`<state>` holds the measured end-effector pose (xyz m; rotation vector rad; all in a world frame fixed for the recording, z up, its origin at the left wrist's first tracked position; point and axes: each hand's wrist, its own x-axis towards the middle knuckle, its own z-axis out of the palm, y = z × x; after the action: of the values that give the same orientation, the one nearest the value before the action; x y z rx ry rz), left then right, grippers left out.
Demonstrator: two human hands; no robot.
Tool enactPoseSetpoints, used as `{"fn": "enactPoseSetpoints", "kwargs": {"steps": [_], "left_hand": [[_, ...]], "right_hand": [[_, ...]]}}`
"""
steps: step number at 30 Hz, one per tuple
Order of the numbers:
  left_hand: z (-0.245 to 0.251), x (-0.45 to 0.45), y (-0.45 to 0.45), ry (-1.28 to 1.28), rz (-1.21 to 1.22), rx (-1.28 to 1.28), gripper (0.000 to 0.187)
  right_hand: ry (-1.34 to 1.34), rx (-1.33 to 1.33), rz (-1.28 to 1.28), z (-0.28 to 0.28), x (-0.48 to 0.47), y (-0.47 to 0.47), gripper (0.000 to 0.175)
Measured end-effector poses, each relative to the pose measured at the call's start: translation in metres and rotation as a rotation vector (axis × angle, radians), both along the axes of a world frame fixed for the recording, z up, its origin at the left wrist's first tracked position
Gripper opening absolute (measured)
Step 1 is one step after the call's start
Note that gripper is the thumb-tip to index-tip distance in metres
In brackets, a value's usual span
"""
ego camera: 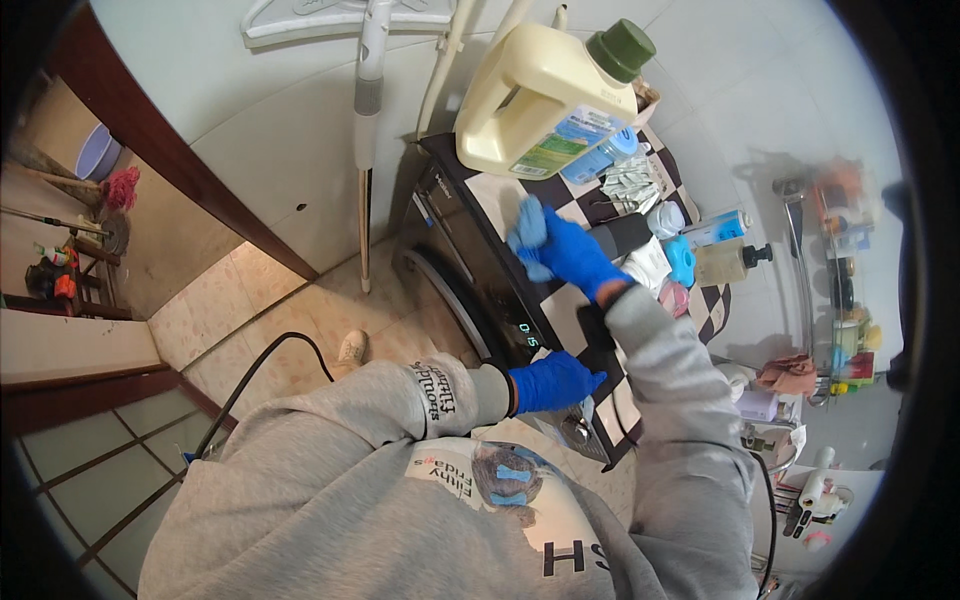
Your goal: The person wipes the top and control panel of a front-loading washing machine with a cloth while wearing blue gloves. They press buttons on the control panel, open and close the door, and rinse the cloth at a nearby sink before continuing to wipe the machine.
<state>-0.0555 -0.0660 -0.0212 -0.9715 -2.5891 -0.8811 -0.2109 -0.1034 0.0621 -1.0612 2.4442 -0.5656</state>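
My right hand [577, 251], in a blue glove, grips a light blue cloth [529, 229] against the front edge of a black-and-white checkered cover [495, 196]. The cover lies on a dark Haier front-loading washing machine [457, 247] with a lit display. My left hand [556, 382], also gloved in blue, is at the machine's front top edge, close to its round knob [577, 429]. A scrap of light blue shows beneath its fingers, but its grip is hidden. A large cream detergent jug [487, 112] with a green cap stands beyond my right hand.
Behind my right hand stand a blue tub [600, 159], a small jar [666, 220], a pump bottle [721, 264] and a tube [720, 227]. A glass shelf [840, 285] hangs on the tiled wall. A white pole [367, 135] rises left of the machine. A black cable [259, 367] loops by my left arm.
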Motion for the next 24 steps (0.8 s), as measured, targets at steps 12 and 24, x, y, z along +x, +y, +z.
{"fn": "enactPoseSetpoints", "kwargs": {"steps": [12,24], "left_hand": [[-0.01,-0.004,0.002,-0.048,-0.079,-0.026,0.039],[0.008,-0.003,-0.002,-0.252,-0.027,0.107,0.024]], "right_hand": [[-0.083,-0.068,-0.012,-0.009,-0.005,-0.026,0.044],[-0.133,-0.075,0.003,0.006,-0.001,-0.01,0.036]]}}
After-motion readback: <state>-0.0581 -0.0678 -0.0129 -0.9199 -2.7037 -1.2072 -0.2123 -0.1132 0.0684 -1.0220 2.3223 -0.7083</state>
